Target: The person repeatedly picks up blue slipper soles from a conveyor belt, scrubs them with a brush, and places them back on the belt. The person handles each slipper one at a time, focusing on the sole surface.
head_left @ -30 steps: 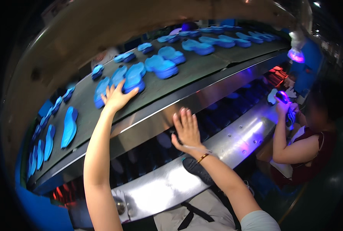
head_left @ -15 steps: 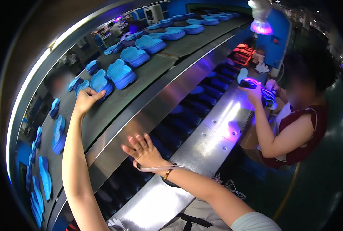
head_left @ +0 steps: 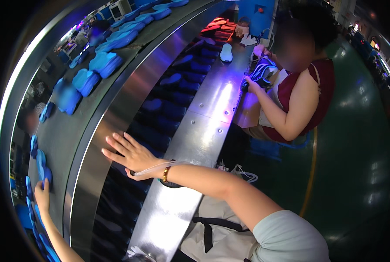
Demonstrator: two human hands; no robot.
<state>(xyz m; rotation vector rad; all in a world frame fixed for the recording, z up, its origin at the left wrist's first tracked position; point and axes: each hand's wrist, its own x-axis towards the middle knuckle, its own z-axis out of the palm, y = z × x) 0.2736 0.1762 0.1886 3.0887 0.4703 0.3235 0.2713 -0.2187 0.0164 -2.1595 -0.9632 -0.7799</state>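
Soles (head_left: 104, 64): blue | belt (head_left: 66, 139): dark grey | bracelet (head_left: 165, 174): gold | sleeve (head_left: 287, 238): pale grey-green

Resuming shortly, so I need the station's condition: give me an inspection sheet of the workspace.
Surface: dark conveyor belt; steel shelf alongside.
Job's things: blue shoe soles spread along the belt.
Clutter: pale sole on the shelf's far part.
Hands: left hand, fingers at a blue sole; right hand open, fingers spread, contact unclear.
Cables: white cable looped right of the shelf.
Surroundings: co-worker holding a shoe-like item; green floor.
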